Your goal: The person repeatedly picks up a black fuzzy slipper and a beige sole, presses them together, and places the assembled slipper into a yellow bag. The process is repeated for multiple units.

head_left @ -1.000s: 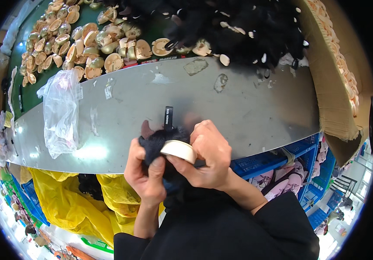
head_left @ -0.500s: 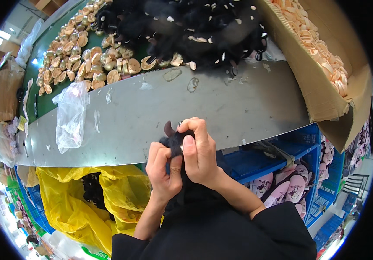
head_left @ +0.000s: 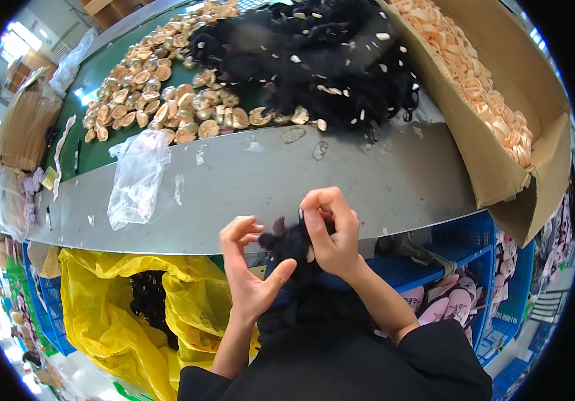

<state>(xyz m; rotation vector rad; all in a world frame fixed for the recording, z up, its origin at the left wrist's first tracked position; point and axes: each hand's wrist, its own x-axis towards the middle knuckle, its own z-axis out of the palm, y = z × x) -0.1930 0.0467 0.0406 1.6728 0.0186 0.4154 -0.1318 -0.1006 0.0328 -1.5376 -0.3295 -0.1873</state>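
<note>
My right hand [head_left: 332,232] pinches a small black fuzzy piece [head_left: 289,244] at the near edge of the grey metal table [head_left: 247,180]. A bit of a pale disc shows under its fingers. My left hand [head_left: 249,272] is beside it on the left, fingers spread, the thumb touching the fuzzy piece from below. At the far side lie a large heap of black fuzzy pieces [head_left: 314,60] and a spread of tan round discs [head_left: 167,100].
A crumpled clear plastic bag [head_left: 134,180] lies on the table at left. A big cardboard box [head_left: 501,107] of pale discs stands at right. A yellow bag [head_left: 120,301] with black pieces hangs below left; blue crates [head_left: 481,267] sit below right.
The pale disc that was on top of the black piece is now mostly hidden under my right fingers. My left hand has opened its fingers and loosened from the piece.
</note>
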